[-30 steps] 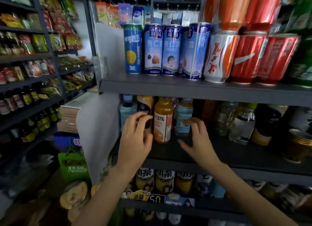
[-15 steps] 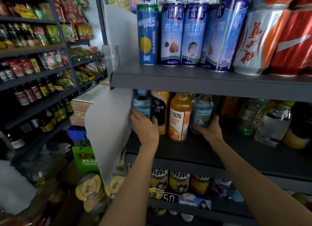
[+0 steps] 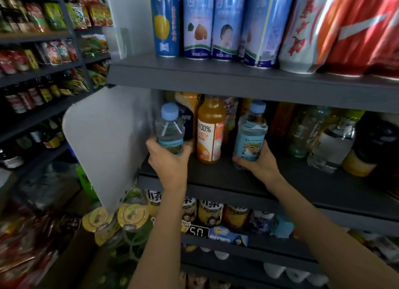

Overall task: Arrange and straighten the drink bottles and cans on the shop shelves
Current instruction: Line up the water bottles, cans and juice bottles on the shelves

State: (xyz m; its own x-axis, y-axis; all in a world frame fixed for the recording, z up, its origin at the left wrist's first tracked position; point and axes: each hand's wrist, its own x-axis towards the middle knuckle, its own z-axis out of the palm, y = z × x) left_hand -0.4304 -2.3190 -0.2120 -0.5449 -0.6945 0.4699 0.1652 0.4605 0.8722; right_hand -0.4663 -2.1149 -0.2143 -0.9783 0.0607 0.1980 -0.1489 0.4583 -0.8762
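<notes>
On the middle shelf (image 3: 226,176) my left hand (image 3: 167,161) grips the base of a small water bottle (image 3: 169,129) with a pale blue cap, upright near the shelf's left end. My right hand (image 3: 259,162) grips the base of a second water bottle (image 3: 251,131) of the same kind, also upright. Between them stands an orange juice bottle (image 3: 210,131) with a "100%" label. A dark-labelled orange bottle (image 3: 187,116) stands behind the left water bottle.
Tall blue and white cans (image 3: 198,23) and red cans (image 3: 362,29) line the upper shelf (image 3: 216,79). More bottles (image 3: 332,142) fill the middle shelf's right side. A grey side panel (image 3: 108,142) closes the left end. Tea bottles (image 3: 210,212) stand below. Snack racks (image 3: 38,57) are at left.
Both hands have closed on the two water bottles and drawn them forward toward the shelf's front edge. The camera has moved closer and lower.
</notes>
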